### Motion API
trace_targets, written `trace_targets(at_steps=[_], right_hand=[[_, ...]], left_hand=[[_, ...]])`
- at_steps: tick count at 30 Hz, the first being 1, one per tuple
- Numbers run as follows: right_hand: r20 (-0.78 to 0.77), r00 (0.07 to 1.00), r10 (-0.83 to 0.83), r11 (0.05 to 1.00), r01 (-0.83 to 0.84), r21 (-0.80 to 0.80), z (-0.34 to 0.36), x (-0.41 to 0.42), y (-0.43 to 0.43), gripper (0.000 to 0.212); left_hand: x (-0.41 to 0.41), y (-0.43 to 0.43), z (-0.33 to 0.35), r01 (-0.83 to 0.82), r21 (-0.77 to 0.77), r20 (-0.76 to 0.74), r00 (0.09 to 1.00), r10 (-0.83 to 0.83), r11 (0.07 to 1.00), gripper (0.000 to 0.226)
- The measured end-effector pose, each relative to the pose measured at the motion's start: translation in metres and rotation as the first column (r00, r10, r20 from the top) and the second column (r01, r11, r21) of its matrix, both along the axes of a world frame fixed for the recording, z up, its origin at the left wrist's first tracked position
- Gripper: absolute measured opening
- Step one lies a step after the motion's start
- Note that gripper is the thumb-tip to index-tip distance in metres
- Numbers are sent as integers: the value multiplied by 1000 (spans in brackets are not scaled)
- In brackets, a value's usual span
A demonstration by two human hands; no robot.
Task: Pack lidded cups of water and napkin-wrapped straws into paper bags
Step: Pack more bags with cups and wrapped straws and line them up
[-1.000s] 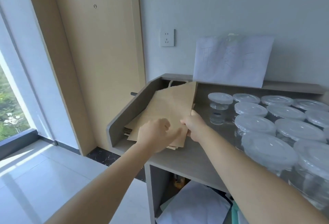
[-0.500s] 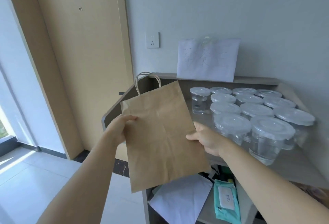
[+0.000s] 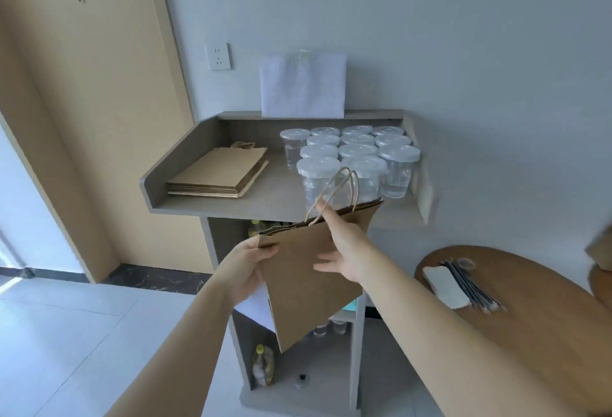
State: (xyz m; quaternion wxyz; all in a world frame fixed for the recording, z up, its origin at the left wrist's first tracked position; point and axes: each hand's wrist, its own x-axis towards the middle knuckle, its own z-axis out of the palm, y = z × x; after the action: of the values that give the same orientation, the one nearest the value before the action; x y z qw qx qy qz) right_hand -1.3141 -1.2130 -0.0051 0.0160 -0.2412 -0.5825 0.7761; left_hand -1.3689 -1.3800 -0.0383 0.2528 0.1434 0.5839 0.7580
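Observation:
A flat brown paper bag (image 3: 298, 271) with twine handles hangs in the air in front of the grey counter (image 3: 265, 199). My left hand (image 3: 246, 262) grips its upper left corner. My right hand (image 3: 342, 247) lies against the bag's front near the top, fingers spread. Several clear lidded cups of water (image 3: 356, 158) stand grouped on the right of the counter. A stack of flat paper bags (image 3: 218, 173) lies on its left. White napkins (image 3: 445, 286) and dark straws (image 3: 468, 282) rest on a round wooden table at the right.
The counter has raised grey side walls, and a white sheet (image 3: 303, 85) leans on its back ledge. Open shelves below hold a bottle (image 3: 263, 363) and small items. A wooden door (image 3: 82, 102) stands to the left, over a pale tiled floor (image 3: 82, 334).
I have stepped back from the counter with the bag. It has dropped lower and tilted, and my right hand has moved from its right edge to its front near the handles.

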Motion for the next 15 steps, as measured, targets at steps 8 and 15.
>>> trace_targets(at_steps=[8, 15], right_hand=[[-314, 937, -149, 971, 80, -224, -39, 97, 67, 74], [-418, 890, -180, 967, 83, -240, -51, 150, 120, 18]], left_hand=[[67, 72, -17, 223, 86, 11, 974, -224, 971, 43], [90, 135, -29, 444, 123, 67, 888, -454, 887, 71]])
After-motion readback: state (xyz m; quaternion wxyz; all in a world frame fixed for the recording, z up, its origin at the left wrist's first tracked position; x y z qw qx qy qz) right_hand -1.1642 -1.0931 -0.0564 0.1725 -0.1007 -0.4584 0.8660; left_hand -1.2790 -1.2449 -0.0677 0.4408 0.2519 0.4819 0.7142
